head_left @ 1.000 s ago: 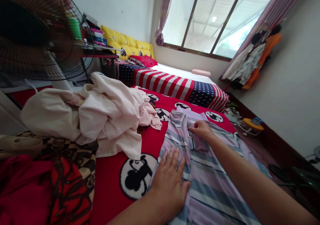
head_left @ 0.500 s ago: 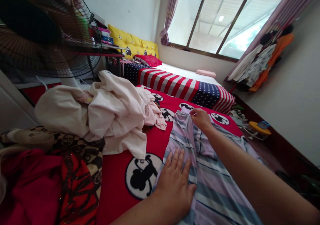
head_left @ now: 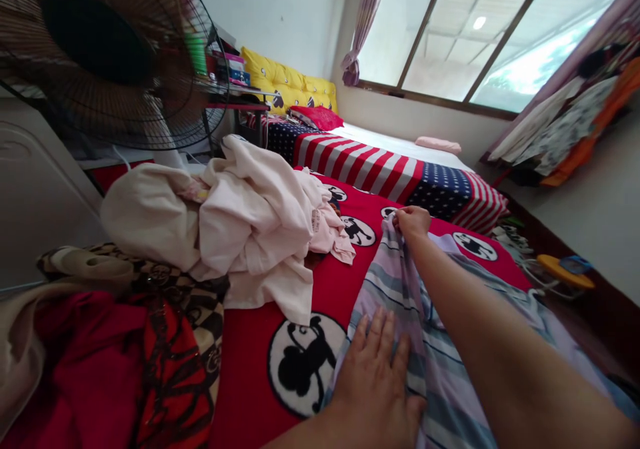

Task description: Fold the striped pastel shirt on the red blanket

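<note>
A striped garment point(head_left: 395, 282) in grey, lilac and dark blue lies spread on a red blanket point(head_left: 250, 369) with round cartoon patches. My left hand point(head_left: 373, 376) rests flat on its near left part, fingers stretched out. Farther up, my right hand point(head_left: 413, 222) pinches the garment's far edge and draws the cloth into lengthwise folds. The garment's right side is partly hidden beneath my right forearm. Left of it sits a heap of cream cloth point(head_left: 255, 209), with a pale pink piece point(head_left: 330, 229) at its right end.
Dark pink cloth point(head_left: 95, 356) and red patterned cloth point(head_left: 175, 362) lie at the near left. A fan point(head_left: 100, 42) stands behind them. Beyond is a bed with a flag-patterned cover point(head_left: 360, 162). Clothes point(head_left: 575, 129) hang at the right, above a yellow stool point(head_left: 565, 272).
My right hand has pulled the garment's far edge up, and the cloth there is now gathered into folds. My left hand stays flat on the garment. The view has shifted to the left.
</note>
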